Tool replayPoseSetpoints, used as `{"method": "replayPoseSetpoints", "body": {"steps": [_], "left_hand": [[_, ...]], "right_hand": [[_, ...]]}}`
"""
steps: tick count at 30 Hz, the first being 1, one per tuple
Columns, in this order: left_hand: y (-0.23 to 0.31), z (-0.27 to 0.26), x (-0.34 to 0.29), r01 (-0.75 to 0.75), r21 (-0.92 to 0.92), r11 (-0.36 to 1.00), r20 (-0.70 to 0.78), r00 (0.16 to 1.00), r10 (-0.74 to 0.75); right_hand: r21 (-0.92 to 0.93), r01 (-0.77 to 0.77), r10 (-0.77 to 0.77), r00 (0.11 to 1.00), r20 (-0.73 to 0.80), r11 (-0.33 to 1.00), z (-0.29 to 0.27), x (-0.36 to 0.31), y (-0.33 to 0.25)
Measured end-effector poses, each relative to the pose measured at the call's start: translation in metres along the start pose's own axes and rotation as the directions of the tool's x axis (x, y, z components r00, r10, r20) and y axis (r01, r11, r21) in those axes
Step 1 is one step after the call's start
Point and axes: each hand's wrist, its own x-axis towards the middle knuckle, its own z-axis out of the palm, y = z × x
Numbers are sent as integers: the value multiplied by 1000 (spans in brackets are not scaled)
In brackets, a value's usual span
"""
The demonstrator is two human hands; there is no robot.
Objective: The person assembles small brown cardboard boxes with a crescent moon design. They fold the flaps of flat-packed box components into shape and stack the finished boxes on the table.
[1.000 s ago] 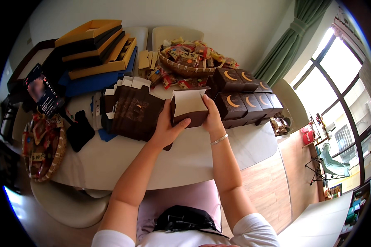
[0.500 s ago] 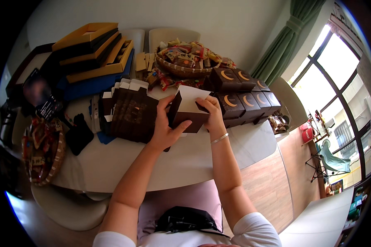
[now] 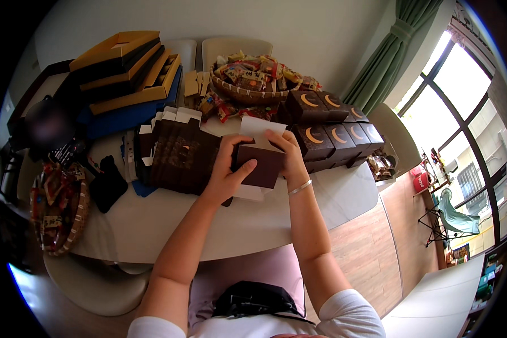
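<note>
Between my two hands, above the table, is a dark brown carton with white inner flaps. One white flap stands up at its far end, and another white edge shows below it. My left hand grips the carton's left side, thumb across the brown face. My right hand is closed on the right side, fingers at the upper white flap. Just left of my left hand lies a row of flat, unfolded brown cartons with white tabs. To the right stand stacked finished brown boxes with gold crescents.
A woven basket heaped with wrapped snacks stands at the back; a smaller basket sits at the left edge. Black-and-gold trays are piled at the back left. A black pouch lies near the left side of the white table.
The carton has tilted so its brown face turns toward me, and a white flap now shows at its lower end. My right fingers have shifted on the upper flap.
</note>
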Motion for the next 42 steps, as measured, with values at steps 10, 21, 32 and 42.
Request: {"method": "replayPoseSetpoints", "body": {"steps": [10, 21, 32, 42], "left_hand": [[10, 5, 8, -168, 623, 763, -124, 943, 310], [13, 3, 3, 25, 663, 748, -176, 977, 124], [12, 4, 3, 2, 724, 690, -142, 979, 146], [9, 3, 2, -47, 780, 623, -97, 976, 195]], "right_hand": [[8, 318, -307, 920, -242, 948, 21, 7, 23], [-144, 271, -284, 955, -79, 952, 31, -2, 7], [-286, 274, -276, 961, 36, 918, 19, 3, 16], [-17, 192, -192, 979, -70, 981, 33, -3, 6]]}}
